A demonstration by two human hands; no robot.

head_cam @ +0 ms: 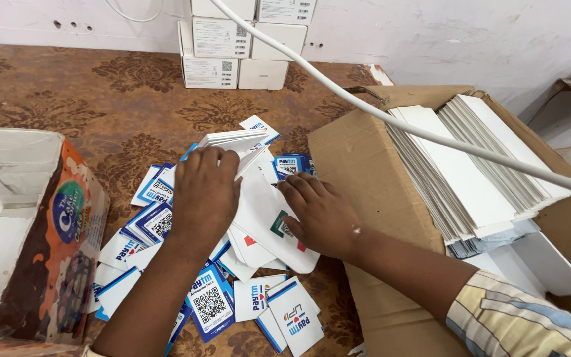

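single head-worn view, looking steeply down, close over table, wall at top edge

Brown floral-patterned table covering fills the middle. White scuffed wall spans 10 to 2 o'clock, with small holes. White cable runs diagonally toward 3 o'clock. Even light.

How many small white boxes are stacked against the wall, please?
5 show: two on the bottom row, two in the middle, and one on top at right. The frame cuts the top off, so more may be hidden.
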